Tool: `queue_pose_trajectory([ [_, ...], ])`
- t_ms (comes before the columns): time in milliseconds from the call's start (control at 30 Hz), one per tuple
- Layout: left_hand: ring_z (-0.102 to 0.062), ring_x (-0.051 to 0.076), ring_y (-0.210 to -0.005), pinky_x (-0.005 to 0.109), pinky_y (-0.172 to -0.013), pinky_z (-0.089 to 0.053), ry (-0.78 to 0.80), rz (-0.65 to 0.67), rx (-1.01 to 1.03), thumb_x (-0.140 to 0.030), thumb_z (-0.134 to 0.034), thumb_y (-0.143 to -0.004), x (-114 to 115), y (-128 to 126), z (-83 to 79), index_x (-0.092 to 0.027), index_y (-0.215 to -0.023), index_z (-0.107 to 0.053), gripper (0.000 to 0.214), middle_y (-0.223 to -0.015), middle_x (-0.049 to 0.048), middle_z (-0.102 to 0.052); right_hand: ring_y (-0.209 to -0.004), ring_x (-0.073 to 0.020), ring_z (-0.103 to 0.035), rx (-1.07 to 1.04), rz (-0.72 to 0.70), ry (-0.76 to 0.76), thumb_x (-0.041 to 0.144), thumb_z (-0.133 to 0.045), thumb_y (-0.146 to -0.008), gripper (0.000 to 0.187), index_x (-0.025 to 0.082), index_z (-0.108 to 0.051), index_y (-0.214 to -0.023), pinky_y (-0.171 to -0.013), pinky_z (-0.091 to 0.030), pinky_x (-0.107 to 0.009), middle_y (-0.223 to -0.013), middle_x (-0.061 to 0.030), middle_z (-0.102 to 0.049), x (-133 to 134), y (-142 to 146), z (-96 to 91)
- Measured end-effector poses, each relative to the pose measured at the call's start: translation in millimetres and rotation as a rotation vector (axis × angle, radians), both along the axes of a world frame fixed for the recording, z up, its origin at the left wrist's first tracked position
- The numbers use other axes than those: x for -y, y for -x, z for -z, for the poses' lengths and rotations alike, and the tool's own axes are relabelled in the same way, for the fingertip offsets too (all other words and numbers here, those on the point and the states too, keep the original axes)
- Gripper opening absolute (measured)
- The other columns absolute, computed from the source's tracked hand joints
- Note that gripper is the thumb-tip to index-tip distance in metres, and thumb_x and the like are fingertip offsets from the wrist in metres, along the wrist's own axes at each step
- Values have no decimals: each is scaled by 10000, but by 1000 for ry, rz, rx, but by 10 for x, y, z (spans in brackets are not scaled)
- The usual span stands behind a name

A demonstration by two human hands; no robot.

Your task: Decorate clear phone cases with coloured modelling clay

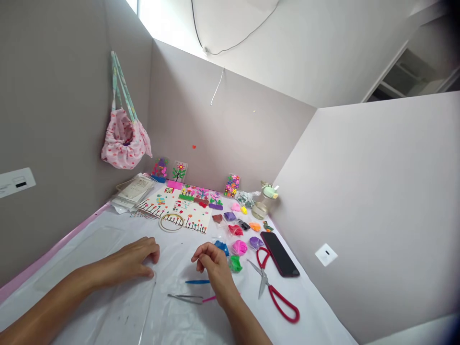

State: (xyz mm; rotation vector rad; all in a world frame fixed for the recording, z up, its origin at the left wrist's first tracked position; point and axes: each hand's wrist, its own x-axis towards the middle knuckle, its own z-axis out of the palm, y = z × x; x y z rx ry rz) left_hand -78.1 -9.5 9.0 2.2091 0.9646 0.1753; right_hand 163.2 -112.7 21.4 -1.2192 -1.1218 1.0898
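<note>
My left hand (139, 256) rests on a clear plastic sheet (118, 306) at the left, thumb and fingers apart with nothing between them. To its right, my right hand (213, 268) hovers over the table, thumb and fingertips pinched together; whatever they hold, if anything, is too small to make out. Below the right hand lie a blue modelling tool (196, 282), metal tweezers (185, 299) and a pink tool (209, 299), partly covered by the wrist. Bagged clay in blue (222, 247), green (235, 264) and pink (239, 247) sits just beyond it.
Red-handled scissors (264, 277) lie open beside a black phone (280, 254) at right. More bagged clay (235, 230), a glass jar (260, 209), a decorated paper (194, 218), a round hoop (171, 222) and small clay pictures (178, 172) occupy the back. A fabric bag (125, 139) hangs left.
</note>
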Motion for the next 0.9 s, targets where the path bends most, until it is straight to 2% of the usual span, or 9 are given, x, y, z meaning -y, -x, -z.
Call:
queue_pose_trajectory([
  [133, -590, 232, -883, 313, -755, -435, 62, 30, 16, -260, -545, -753, -3, -12, 44, -234, -798, -597, 73, -953, 19, -630, -548, -104, -500, 43, -19, 21, 213, -521, -743, 124, 176, -637, -766, -586, -404, -247, -737, -20, -690, 23, 26, 7],
  [233, -582, 234, -893, 316, -757, -425, 87, 20, 30, -294, -554, -789, -33, 29, 86, -238, -842, -594, 87, -959, 20, -620, -557, -105, -505, 91, -38, 28, 203, -509, -756, 127, 178, -633, -767, -587, -414, -244, -738, -16, -681, 26, 43, 28],
  [333, -553, 244, -931, 320, -777, -407, 113, 21, 35, -270, -676, -682, -38, 93, 94, -246, -880, -594, 216, -980, 19, -600, -566, -113, -512, 160, -52, 24, 189, -498, -783, 126, 184, -623, -775, -579, -414, -242, -727, -9, -668, 33, 67, 58],
  [433, -524, 241, -897, 320, -748, -385, 151, 28, 41, -208, -685, -617, -19, 123, 81, -242, -830, -590, 236, -952, 18, -575, -639, -129, -536, 253, -58, 11, 154, -518, -820, 136, 188, -649, -816, -619, -417, -249, -763, -8, -670, 93, 109, 43],
  [600, -508, 208, -782, 296, -665, -364, 283, 79, 119, -241, -646, -725, -10, 117, 45, -235, -785, -546, 116, -800, -14, -569, -892, -174, -606, 714, -260, -171, 135, -680, -840, 195, 227, -694, -1011, -802, -461, -277, -966, -26, -676, 259, 194, -64],
  [667, -520, 193, -725, 285, -631, -380, 356, 107, 175, -297, -619, -807, -29, 116, 25, -243, -831, -535, 102, -750, -30, -577, -990, -196, -611, 889, -396, -254, 178, -770, -814, 290, 235, -675, -1082, -853, -467, -278, -1048, -40, -682, 287, 216, -57],
  [733, -530, 182, -686, 276, -610, -402, 403, 109, 242, -375, -586, -879, -62, 113, 9, -251, -901, -536, 135, -751, -34, -593, -989, -197, -611, 1053, -468, -299, 197, -767, -836, 252, 235, -667, -1064, -832, -469, -264, -1051, -38, -686, 274, 217, 8],
  [800, -506, 164, -633, 269, -584, -392, 410, 84, 304, -461, -557, -923, -105, 99, 4, -252, -941, -545, 210, -751, -36, -593, -907, -181, -613, 1200, -434, -291, 162, -691, -888, 117, 232, -667, -980, -758, -456, -250, -982, -24, -685, 227, 189, 111],
  [900, -441, 141, -579, 264, -553, -338, 387, 21, 387, -547, -540, -934, -169, 50, 35, -248, -961, -558, 301, -750, -40, -581, -812, -183, -594, 1288, -274, -224, 75, -595, -909, 152, 212, -654, -878, -692, -419, -266, -891, -31, -666, 133, 101, 248],
])
